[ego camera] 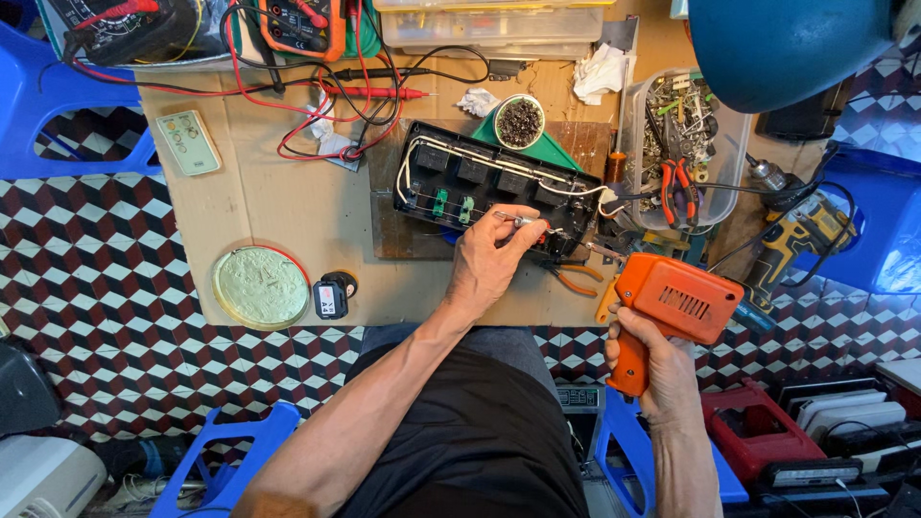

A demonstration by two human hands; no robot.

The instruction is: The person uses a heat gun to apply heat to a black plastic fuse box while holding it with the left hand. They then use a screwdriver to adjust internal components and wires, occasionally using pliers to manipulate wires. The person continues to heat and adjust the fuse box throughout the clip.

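Left of the black power strip [499,187], a round yellow-green dish [261,286] lies flat on the brown cardboard bench [288,201]. The left hand [491,259] pinches thin shiny solder wire [513,220] over the hard plastic strip. Right of it, the right hand [657,369] grips the orange soldering gun [672,305]. Its hot tip could burn the fingers or melt the plastic.

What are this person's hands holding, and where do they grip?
Right hand grips the orange soldering gun by its handle. Left hand pinches a thin metal strand near its end.
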